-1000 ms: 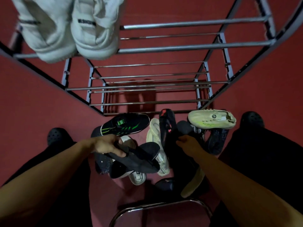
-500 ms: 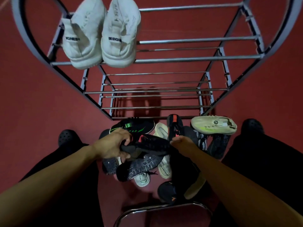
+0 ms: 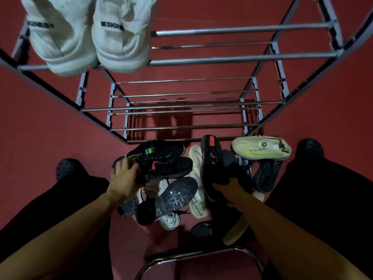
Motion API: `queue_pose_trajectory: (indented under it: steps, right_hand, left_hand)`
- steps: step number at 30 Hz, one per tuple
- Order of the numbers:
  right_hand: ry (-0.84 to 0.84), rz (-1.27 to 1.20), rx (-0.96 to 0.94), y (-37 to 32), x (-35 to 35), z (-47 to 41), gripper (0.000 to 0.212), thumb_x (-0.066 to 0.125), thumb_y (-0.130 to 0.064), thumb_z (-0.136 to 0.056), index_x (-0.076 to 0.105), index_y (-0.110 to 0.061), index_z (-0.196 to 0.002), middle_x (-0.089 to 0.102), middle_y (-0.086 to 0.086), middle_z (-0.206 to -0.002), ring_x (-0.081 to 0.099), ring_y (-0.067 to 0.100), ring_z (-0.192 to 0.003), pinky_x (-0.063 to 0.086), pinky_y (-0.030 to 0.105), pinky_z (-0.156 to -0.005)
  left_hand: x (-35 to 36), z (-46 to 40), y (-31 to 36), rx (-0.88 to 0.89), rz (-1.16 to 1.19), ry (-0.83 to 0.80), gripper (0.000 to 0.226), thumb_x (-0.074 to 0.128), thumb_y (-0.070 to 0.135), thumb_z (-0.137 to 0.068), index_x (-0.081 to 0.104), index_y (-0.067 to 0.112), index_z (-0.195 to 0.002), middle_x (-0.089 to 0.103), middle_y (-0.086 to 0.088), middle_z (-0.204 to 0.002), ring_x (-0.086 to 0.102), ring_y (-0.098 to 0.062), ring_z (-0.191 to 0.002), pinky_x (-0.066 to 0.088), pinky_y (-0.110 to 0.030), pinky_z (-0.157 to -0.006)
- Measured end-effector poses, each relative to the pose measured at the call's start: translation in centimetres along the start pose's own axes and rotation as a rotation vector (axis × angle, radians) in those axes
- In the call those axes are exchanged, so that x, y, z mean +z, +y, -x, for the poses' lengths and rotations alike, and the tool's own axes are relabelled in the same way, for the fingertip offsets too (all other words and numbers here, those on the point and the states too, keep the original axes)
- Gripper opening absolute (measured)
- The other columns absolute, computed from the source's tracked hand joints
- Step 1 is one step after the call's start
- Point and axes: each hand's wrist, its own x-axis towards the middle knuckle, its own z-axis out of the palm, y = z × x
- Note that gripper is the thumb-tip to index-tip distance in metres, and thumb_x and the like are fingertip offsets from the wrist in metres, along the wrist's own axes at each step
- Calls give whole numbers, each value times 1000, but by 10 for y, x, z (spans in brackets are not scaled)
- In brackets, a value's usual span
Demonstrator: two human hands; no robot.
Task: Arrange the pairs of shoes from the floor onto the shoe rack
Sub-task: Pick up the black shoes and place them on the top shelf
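Since before, my left hand [image 3: 125, 178] has lifted its gripped black shoe [image 3: 167, 167] over the pile. My right hand [image 3: 234, 191] clutches another dark shoe [image 3: 220, 168]; white sneakers [image 3: 121, 37] sit on the rack [image 3: 242, 29] beyond both hands.

L hand [image 3: 125, 178] has pulled the black shoe w/ red mark [image 3: 167, 167] up off the pile, sole now turned sideways. The dark sole [image 3: 167, 201] it held 1 s ago lies dropped below. R hand [image 3: 234, 191] lower on its black shoe [image 3: 212, 164].

Top left: two shoes [image 3: 84, 35] are sitting on the shoe rack [image 3: 242, 57].
Bottom middle: a shoe pile [image 3: 181, 182] is lying before the rack.
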Motion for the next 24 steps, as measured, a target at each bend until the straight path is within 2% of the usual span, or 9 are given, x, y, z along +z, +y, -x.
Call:
queue_pose_trajectory:
  steps: [2,4,7,10,12,14,17,19,24]
  right_hand:
    - [-2,-54,48,6,9,-7,93,72,-31,-86,11,-7,-153,38,13,-149,42,36,-132,44,44,-91]
    - [31,-92,56,12,18,-16,93,74,-29,-85,14,-3,-152,40,16,-148,43,35,-132,44,41,-94]
    - [70,-71,46,17,24,-27,78,75,-28,-84,35,0,-145,51,17,-140,52,33,-123,48,42,-99]
    - [64,-124,37,18,24,-35,54,70,-23,-89,51,1,-134,61,16,-125,58,26,-103,50,34,-80]
    - [83,-121,51,20,23,-41,49,67,-22,-91,55,2,-132,62,17,-124,59,29,-105,49,35,-83]
    - [124,-124,83,25,22,-46,61,71,-27,-88,49,0,-138,57,19,-134,56,35,-118,49,43,-98]
    - [159,-188,203,38,19,-53,96,77,-38,-79,24,-6,-152,39,17,-149,43,39,-131,42,51,-107]
    - [148,-258,230,44,19,-51,88,76,-35,-82,28,-6,-150,44,16,-145,47,36,-127,47,46,-102]
    - [43,-438,239,49,18,-50,54,76,-27,-84,56,-5,-129,63,12,-122,61,29,-105,53,37,-77]
  left_hand:
    - [3,-2,1,-138,30,-38,60,79,48,-78,51,17,-121,41,-11,-124,38,-33,-114,46,-52,-93]
    - [9,-8,16,-222,199,-116,47,76,47,-81,57,14,-109,56,-6,-111,55,-28,-104,50,-41,-84]
    - [30,-22,53,-458,732,-356,45,70,52,-87,69,7,-90,71,-3,-75,68,-22,-65,55,-32,-62]
    - [67,-33,92,-723,1211,-497,35,69,37,-93,63,4,-104,65,-13,-85,63,-21,-62,58,-29,-54]
    - [90,-41,108,-854,1431,-457,37,71,33,-92,63,5,-114,66,-13,-104,64,-20,-74,58,-31,-61]
    - [105,-50,115,-951,1635,-377,35,71,32,-91,64,8,-116,67,-11,-114,65,-20,-81,56,-30,-63]
    - [108,-55,119,-1060,1721,-305,23,72,33,-91,66,11,-97,70,-10,-99,60,-18,-61,54,-26,-50]
    - [109,-59,117,-1098,1711,-266,23,73,32,-91,64,11,-92,66,-10,-88,58,-17,-55,53,-25,-50]
    - [110,-67,109,-1125,1865,-197,15,68,29,-95,65,16,-102,68,-7,-115,65,-16,-81,52,-26,-58]
